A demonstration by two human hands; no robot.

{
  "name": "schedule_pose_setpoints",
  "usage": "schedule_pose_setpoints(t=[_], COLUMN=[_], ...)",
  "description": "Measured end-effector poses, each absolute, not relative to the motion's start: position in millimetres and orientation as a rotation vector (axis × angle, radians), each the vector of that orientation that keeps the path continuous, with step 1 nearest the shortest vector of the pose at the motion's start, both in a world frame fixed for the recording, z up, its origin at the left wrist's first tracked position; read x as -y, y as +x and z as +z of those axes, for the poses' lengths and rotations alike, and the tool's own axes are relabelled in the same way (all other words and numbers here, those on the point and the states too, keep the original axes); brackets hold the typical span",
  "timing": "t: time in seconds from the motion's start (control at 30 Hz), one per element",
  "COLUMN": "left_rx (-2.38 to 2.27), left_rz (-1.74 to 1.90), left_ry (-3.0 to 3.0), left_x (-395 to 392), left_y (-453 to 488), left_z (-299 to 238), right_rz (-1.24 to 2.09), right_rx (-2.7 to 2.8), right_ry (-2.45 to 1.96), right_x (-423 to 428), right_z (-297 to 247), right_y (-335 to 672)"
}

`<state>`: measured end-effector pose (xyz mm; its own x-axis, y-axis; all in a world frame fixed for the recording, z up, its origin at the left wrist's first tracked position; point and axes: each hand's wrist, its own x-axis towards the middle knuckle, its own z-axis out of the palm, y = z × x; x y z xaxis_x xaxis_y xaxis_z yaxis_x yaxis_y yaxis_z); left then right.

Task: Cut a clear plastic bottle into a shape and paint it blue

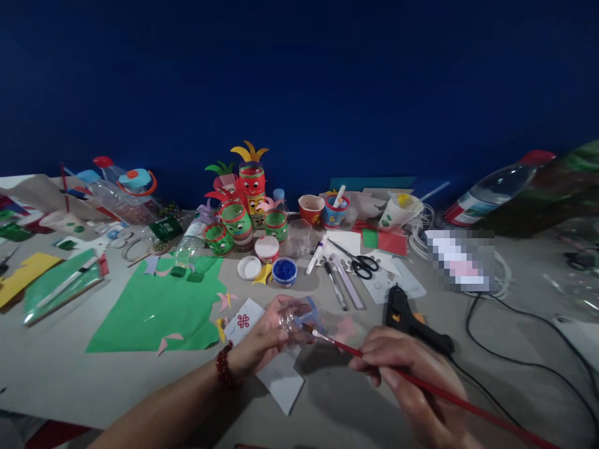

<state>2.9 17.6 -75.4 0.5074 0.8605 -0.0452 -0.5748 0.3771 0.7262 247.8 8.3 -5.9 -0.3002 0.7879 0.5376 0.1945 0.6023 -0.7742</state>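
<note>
My left hand (269, 333) is closed around a clear plastic bottle piece (297, 318), with a bluish patch toward its right rim. In my right hand (412, 374) is a red-handled paintbrush (344, 347), held like a pen. Its dark bristle tip lies against or just in front of the bottle piece; I cannot tell whether they touch. Beyond my hands stands an open tub of blue paint (284, 272), with a white lid (249, 268) beside it. White paper with a red pattern (243, 320) lies partly under my left hand.
A black glue gun (412, 324) with a trailing cord lies right of centre. Black scissors (362, 265) and pens are behind it. Green sheet (154, 305) and paper scraps spread left. Decorated bottle cups (236, 218), paper cups (311, 209) and a large bottle (496, 187) line the back.
</note>
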Motion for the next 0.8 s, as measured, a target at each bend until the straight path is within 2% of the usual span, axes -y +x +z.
schedule_pose_setpoints(t=[0.8], left_rx=[-0.472], left_rz=[0.964], left_ry=[0.686], left_x=[-18.1], left_y=[3.3], left_z=[-74.1], right_rz=[0.604], right_rx=[1.946], right_ry=[-0.731], right_x=[-11.5], right_z=[2.9], right_y=[250.3])
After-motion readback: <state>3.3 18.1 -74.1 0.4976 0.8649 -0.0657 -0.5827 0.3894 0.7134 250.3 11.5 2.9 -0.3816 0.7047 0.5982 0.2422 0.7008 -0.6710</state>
